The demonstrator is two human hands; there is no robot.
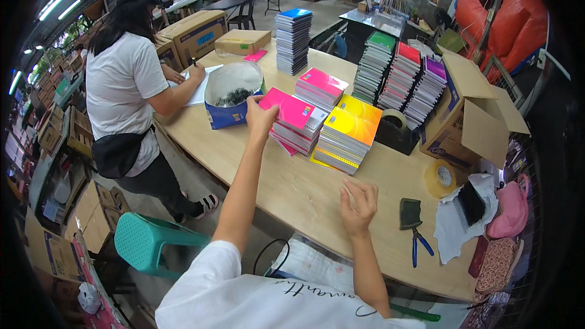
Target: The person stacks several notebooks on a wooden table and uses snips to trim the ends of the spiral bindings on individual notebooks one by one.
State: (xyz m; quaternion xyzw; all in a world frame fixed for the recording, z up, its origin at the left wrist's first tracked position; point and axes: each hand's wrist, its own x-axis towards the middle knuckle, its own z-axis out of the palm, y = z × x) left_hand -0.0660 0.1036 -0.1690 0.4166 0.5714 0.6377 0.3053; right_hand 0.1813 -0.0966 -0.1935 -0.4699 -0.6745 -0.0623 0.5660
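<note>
- Pinching the near-left edge of the top pink notebook (291, 108) between thumb and fingers of the left hand (262, 114), right on top of the front pink stack (291, 136) on the table (286, 192).
- Holding nothing in the right hand (358, 206), with fingers loosely curled near the front of the yellow notebooks (347, 127); can't tell if touching the wood.
- Got that yellow pile just to the right of the pink one, plus another pink-topped stack (322, 83) behind both.
- Further back, a tall blue-topped stack (294, 42), then green (378, 64), red (399, 73) and purple-topped (426, 88) ones side by side.
- Just left of the pinned notebook, a blue container (222, 116) with dark wire coils (234, 97) inside.
- Over on the right: open carton (450, 120), tape roll (440, 178), blue-handled pliers (421, 247) lying flat.
- Across on the left, a person in a white shirt (122, 73) with pen to paper (201, 88), and a green stool (143, 237) below.
</note>
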